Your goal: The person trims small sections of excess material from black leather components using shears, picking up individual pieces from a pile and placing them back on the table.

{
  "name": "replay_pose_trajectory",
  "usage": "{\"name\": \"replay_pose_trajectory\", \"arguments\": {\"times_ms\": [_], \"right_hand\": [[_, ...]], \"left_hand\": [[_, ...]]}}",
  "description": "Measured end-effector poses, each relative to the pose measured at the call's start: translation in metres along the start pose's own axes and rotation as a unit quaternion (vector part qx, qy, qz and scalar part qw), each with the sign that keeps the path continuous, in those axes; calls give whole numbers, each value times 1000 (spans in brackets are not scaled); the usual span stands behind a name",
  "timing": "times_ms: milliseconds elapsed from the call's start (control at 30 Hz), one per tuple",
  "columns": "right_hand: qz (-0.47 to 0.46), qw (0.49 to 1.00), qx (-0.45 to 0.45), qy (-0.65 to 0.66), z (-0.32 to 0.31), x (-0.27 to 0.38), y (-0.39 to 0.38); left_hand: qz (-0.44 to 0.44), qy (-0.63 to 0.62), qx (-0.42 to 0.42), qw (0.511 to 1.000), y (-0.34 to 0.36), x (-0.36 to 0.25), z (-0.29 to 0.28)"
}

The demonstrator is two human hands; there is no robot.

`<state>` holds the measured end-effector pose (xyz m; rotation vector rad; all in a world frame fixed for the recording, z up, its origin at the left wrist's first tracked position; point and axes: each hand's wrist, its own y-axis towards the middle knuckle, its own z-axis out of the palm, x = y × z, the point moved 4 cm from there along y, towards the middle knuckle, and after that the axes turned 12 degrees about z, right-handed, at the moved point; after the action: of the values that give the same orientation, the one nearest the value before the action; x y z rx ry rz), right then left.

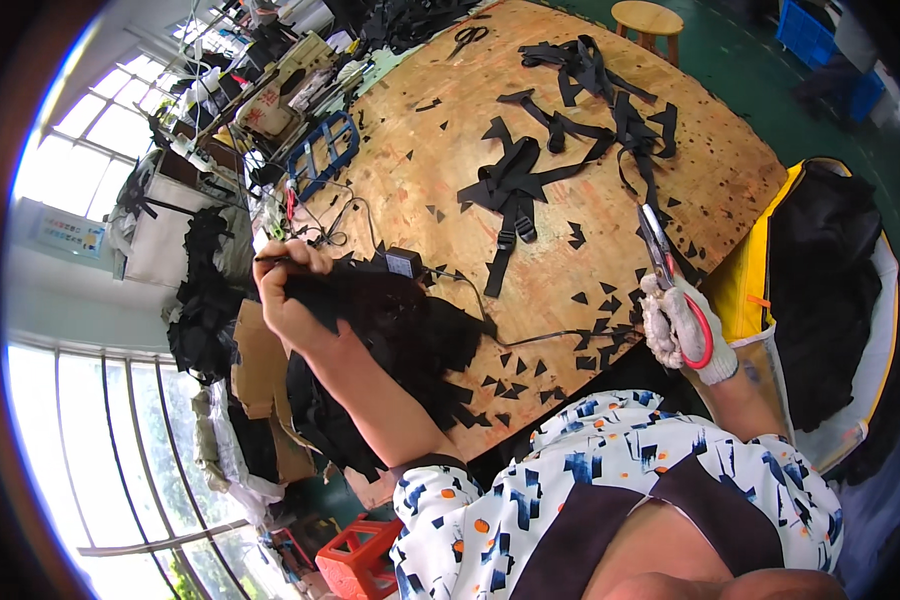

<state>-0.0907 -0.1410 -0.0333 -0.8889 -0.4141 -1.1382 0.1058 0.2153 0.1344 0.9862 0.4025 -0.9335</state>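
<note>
My left hand (292, 300) is raised over the table's left edge, its fingers closed on black fabric (315, 298). A heap of black pieces (440, 330) lies below and beside that hand, and where the held piece ends among them is hard to make out. My right hand (675, 330), in a white knit glove, grips a pair of scissors (658, 245) with red handles. Their blades point away from me over the right side of the table and look nearly closed. Black webbing straps (515, 180), some with buckles (518, 230), lie tangled across the middle and far side.
Small black offcuts (510, 385) dot the wooden tabletop (420, 150). A black adapter (403, 263) trails a cord across it. Dark-handled scissors (468, 38) lie at the far edge, a blue rack (322, 150) at left. A yellow-edged bag (760, 270) stands right; a red stool (355, 560) is lower left.
</note>
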Motion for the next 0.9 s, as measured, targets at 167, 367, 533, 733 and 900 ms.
{"name": "replay_pose_trajectory", "arguments": {"times_ms": [167,367,533,733,900], "right_hand": [[-7,999,-39,-25,-2,2,-2],[9,997,-62,-47,1,6,-6],[26,990,-95,-104,3,13,-11],[56,986,-131,-90,-7,11,-9],[58,989,-130,-50,-9,11,-11]], "left_hand": [[86,426,47,899,6,70,25],[22,665,373,647,-37,210,73],[-94,671,436,592,-64,288,84],[-111,657,379,642,-77,312,59],[-72,631,264,726,-69,280,54]]}}
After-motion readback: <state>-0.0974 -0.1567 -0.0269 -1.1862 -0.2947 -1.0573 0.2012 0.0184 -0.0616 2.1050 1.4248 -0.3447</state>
